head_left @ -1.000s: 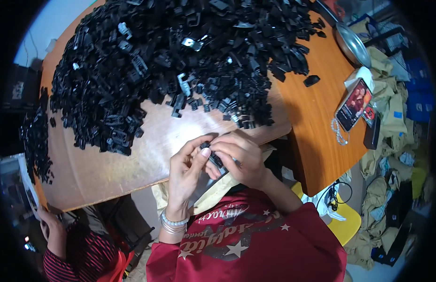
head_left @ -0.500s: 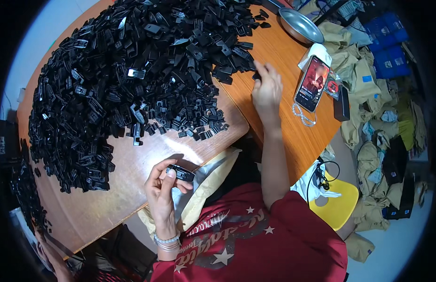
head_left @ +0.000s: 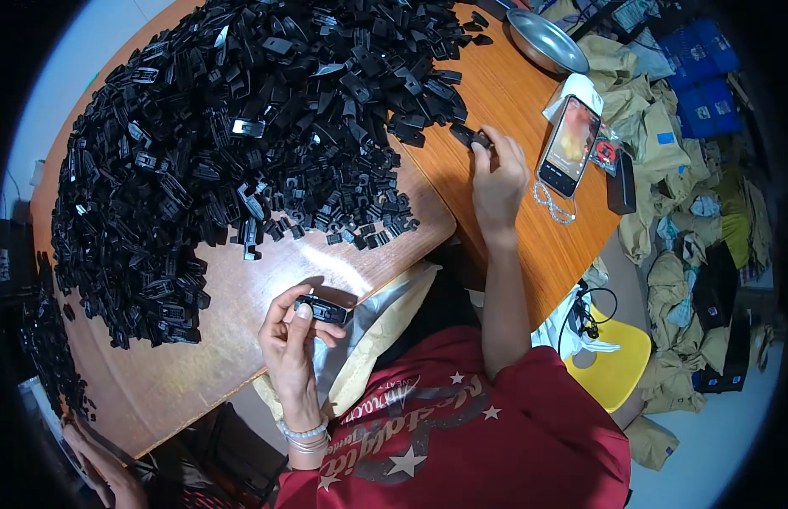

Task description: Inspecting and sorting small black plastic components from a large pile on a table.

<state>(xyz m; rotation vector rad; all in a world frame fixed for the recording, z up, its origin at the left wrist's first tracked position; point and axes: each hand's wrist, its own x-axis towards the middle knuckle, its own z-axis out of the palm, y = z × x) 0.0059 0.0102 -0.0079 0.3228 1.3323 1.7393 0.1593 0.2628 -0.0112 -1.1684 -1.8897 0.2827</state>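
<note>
A big heap of black plastic parts (head_left: pixel 241 144) covers most of the wooden table (head_left: pixel 513 102). My left hand (head_left: pixel 294 339) holds a small black plastic part (head_left: pixel 323 310) near the table's front edge, thumb on top of it. My right hand (head_left: pixel 497 178) reaches out over the bare table to the right of the heap, fingers closed on another black part (head_left: pixel 468 137) at the heap's edge.
A phone (head_left: pixel 568 146) with a lit screen lies right of my right hand, beside a dark case (head_left: pixel 621 181). A metal bowl (head_left: pixel 546 42) stands at the table's far right. Another person's hand (head_left: pixel 105 475) shows at the lower left. A yellow stool (head_left: pixel 614 365) stands right of me.
My hands were together on one part a second ago. The right hand has since reached out to the heap's right edge and closed on a part; the left keeps its part.
</note>
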